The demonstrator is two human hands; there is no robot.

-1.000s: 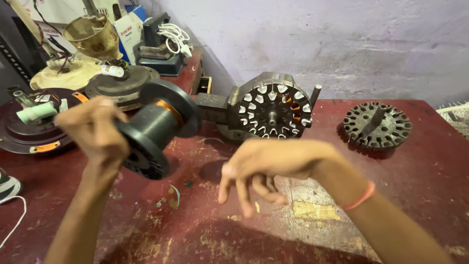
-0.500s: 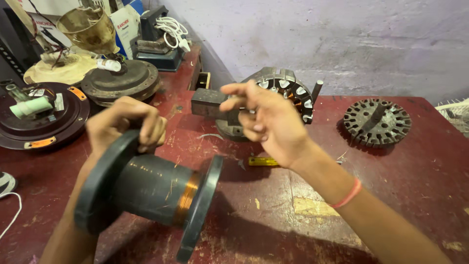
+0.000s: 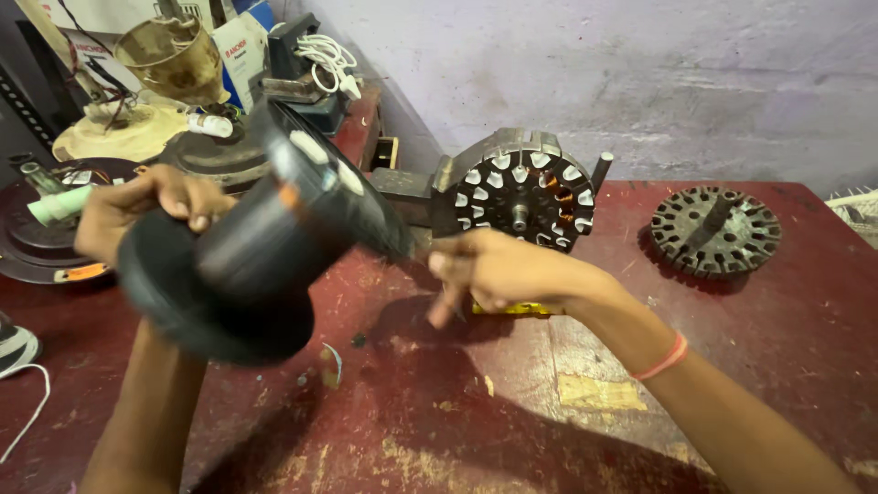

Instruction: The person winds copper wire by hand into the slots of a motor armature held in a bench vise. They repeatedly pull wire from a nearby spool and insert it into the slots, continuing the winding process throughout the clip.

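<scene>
My left hand grips one flange of a big black spool and holds it tilted and blurred above the red table. A trace of copper shows on the spool's core. My right hand hovers low over the table just right of the spool, its fingers curled and one finger pointing down. I see nothing between its fingers. Behind that hand stands a round motor stator with white slot liners, mounted on a dark block. A small yellow piece lies under the hand.
A second bare stator lies flat at the right. Dark round motor housings, boxes and a white cord crowd the back left. A white cable runs at the left edge. A patch of tape is stuck to the table.
The left hand has swung the spool up and tilted it, from low in front to higher at the left. The right hand has dropped from near the stator down toward the table.
</scene>
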